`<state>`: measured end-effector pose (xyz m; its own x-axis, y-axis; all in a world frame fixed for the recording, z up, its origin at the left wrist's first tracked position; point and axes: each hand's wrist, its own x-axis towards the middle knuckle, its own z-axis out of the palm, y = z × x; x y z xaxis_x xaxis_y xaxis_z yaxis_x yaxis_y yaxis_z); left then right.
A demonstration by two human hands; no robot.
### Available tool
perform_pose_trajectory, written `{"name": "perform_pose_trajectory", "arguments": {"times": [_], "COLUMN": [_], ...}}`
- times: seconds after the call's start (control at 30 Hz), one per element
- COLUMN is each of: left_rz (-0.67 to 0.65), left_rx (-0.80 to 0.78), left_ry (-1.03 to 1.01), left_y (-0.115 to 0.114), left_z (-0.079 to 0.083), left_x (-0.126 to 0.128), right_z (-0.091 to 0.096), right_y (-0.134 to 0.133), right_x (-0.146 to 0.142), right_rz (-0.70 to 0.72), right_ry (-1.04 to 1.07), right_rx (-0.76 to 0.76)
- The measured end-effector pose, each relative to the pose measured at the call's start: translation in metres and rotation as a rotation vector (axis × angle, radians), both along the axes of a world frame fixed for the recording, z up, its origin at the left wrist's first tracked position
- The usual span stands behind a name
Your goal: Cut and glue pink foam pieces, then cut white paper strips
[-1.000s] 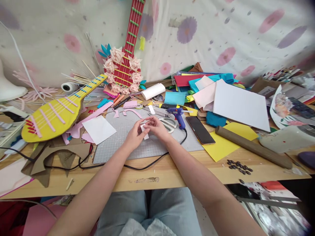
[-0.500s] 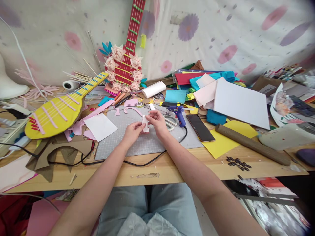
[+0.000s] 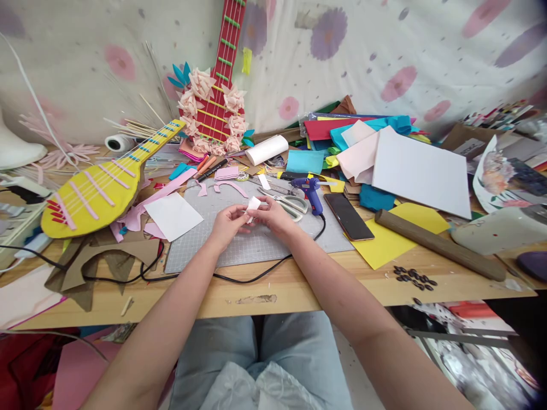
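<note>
My left hand (image 3: 227, 221) and my right hand (image 3: 273, 215) meet above the grey cutting mat (image 3: 256, 247). Both pinch a small pale pink paper strip (image 3: 253, 205) between their fingertips, and the strip looks folded over at its top. Just behind my right hand lie scissors (image 3: 287, 203) and a blue glue gun (image 3: 311, 191) with a black cord. A white paper square (image 3: 173, 215) rests on the mat's left edge.
A yellow cardboard guitar (image 3: 100, 191) lies at left; a red one (image 3: 216, 97) with paper flowers leans on the wall. A phone (image 3: 348, 216), yellow sheet (image 3: 395, 236), brown roll (image 3: 440, 245), white board (image 3: 421, 171), coloured paper pile and dark seeds (image 3: 412, 278) fill the right.
Both hands kept hold of the paper strip and worked it. The strip went from hanging long to a shorter, folded shape. The view drifted slightly.
</note>
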<state>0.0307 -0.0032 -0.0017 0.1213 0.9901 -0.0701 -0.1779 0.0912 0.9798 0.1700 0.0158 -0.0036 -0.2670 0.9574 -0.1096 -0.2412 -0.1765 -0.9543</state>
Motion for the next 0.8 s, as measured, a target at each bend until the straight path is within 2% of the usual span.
{"name": "perform_pose_trajectory", "arguments": {"times": [0.2,0.43,0.67,0.8], "left_rz": [0.047,0.059,0.086,0.101], "left_rx": [-0.046,-0.041,-0.033,-0.039], "left_ry": [-0.005,0.014,0.056,0.045], "left_y": [-0.0001,-0.0009,-0.0009,0.0004], "left_z": [0.003,0.0016,0.0019,0.001], "left_x": [-0.0015,-0.0009,-0.0001,0.0], "right_z": [-0.0031,-0.004,-0.0041,-0.0063], "right_y": [0.0006,-0.0008,-0.0003,0.0013], "right_x": [-0.001,-0.0024,-0.0028,-0.0028], "right_rz": [-0.142,-0.162,-0.273,-0.279], "right_ry": [-0.027,-0.005,0.022,0.022], "right_rx": [0.025,0.036,0.054,0.094]}}
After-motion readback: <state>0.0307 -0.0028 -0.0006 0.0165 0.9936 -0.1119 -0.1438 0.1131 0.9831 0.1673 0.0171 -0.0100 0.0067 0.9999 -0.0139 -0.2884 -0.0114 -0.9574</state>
